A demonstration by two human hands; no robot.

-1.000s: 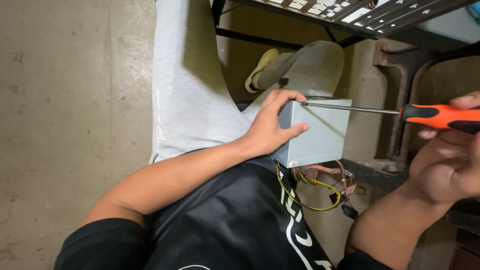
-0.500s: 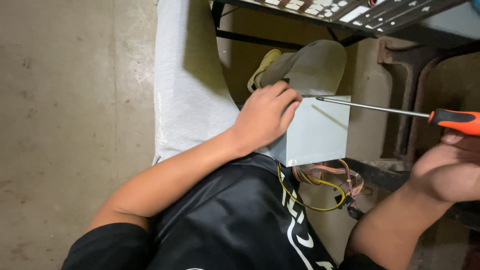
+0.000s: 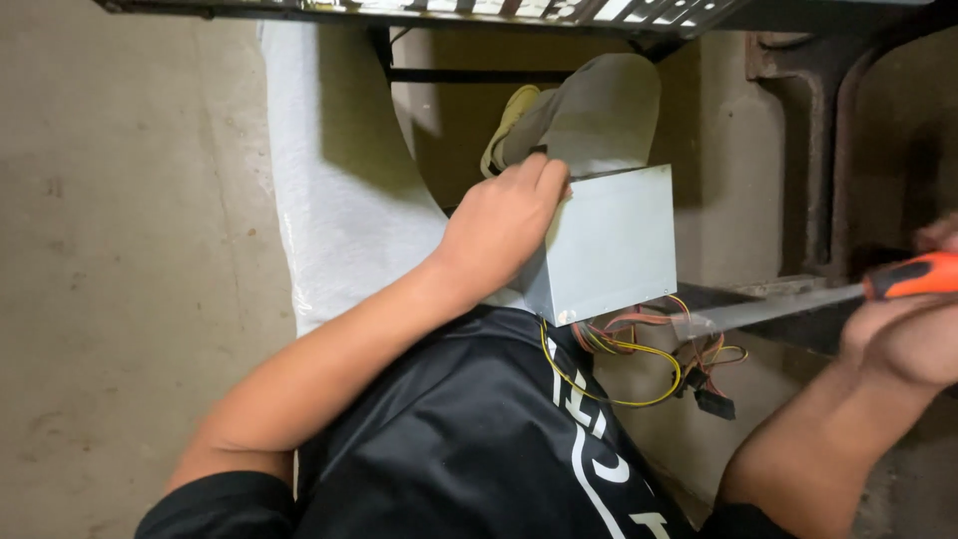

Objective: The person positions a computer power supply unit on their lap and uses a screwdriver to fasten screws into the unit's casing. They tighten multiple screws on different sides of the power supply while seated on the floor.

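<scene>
A grey metal box (image 3: 614, 245) with a bundle of yellow, red and black wires (image 3: 639, 349) hanging from its underside rests on my lap. My left hand (image 3: 499, 225) grips its upper left corner, fingers curled over the top edge. At the right edge of the view my right hand (image 3: 903, 334) is closed around the orange handle of a screwdriver (image 3: 798, 299). The blurred metal shaft points left, its tip just below the box's lower right corner, above the wires.
My legs in light trousers (image 3: 339, 190) stretch away, with a yellowish shoe (image 3: 509, 125) beyond the box. A dark metal rack (image 3: 499, 12) crosses the top. A rusty metal frame (image 3: 818, 150) stands at the right. Bare concrete floor (image 3: 120, 250) lies at the left.
The screwdriver has dropped from the box's top edge to below its lower right corner, my right hand moving down with it. My left hand keeps its hold on the box.
</scene>
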